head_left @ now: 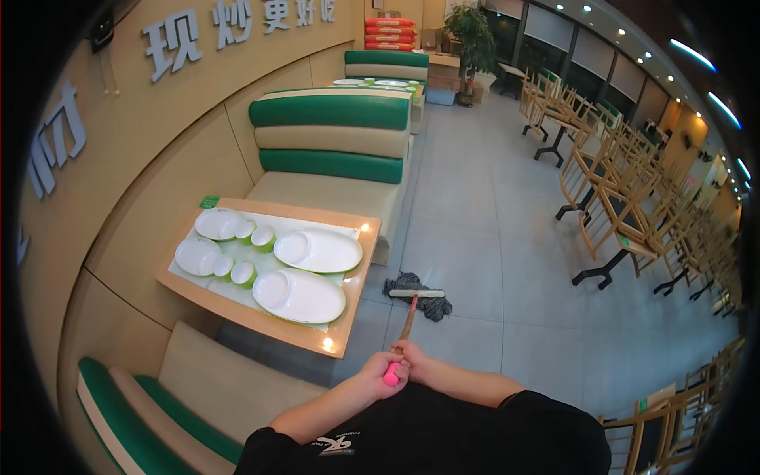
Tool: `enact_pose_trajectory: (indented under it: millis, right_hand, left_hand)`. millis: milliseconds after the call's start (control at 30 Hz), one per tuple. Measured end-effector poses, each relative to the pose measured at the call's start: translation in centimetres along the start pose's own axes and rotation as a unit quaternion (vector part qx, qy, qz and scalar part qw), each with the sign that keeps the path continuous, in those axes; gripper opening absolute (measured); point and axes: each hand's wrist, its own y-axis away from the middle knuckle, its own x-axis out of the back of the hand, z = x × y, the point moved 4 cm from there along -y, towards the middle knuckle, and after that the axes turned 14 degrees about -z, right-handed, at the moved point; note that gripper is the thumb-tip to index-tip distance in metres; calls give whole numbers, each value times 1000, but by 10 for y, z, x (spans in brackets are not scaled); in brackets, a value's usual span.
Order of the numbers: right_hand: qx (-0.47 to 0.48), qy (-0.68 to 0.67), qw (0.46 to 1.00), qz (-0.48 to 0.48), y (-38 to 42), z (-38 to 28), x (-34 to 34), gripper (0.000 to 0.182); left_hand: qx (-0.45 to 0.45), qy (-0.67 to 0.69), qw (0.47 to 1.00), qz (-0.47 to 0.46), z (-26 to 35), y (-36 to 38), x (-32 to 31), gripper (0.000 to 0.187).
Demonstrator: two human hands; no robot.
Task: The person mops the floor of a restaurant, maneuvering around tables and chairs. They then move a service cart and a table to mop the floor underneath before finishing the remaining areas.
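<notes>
Both forearms are reaching forward from the bottom edge of the view and meeting at the top of the mop handle [405,321]. The left hand [378,374] is coming in from the left, its forearm angling up and to the right, and its fingers are wrapping around the pink grip [391,375] at the handle's end. The right hand [412,360] is coming in from the right with the forearm lying nearly level, and its fingers are clenching the wooden shaft just above the pink grip, touching the left hand. The handle is slanting away from the person, down to the mop head [416,294], whose grey strands are lying spread on the grey tiled floor [475,237]. The mop head is resting just beside the right front corner of the wooden table [348,317], near the booth seat [332,134]. On the table, white plates [317,250] and green cups [263,236] are sitting in two rows.
</notes>
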Motion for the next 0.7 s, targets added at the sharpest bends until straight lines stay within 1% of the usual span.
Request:
enact_pose_trajectory:
  millis: [67,200,267,333,467,567,700]
  right_hand:
    - [-16,13,1000,-5,-6,5,-11,21]
    - [-24,28,999,-34,-33,11,-9,21]
    - [-75,19,996,-39,-50,16,-5,24]
    - [-83,28,995,-46,-65,19,-2,24]
    - [-104,25,993,-44,-65,15,-5,23]
    - [-99,24,995,-21,-54,12,-16,21]
    - [-71,27,997,-28,-58,10,-9,20]
  left_hand:
    - [-28,43,998,-20,9,9,4,5]
    - [-42,81,996,-19,26,20,21,5]
    - [-51,118,991,-41,34,27,24,7]
    - [-64,127,989,-46,39,31,28,7]
    - [-73,151,984,-57,43,33,29,8]
    - [-73,140,986,-48,45,30,27,8]
    - [-53,138,988,-55,43,28,24,8]
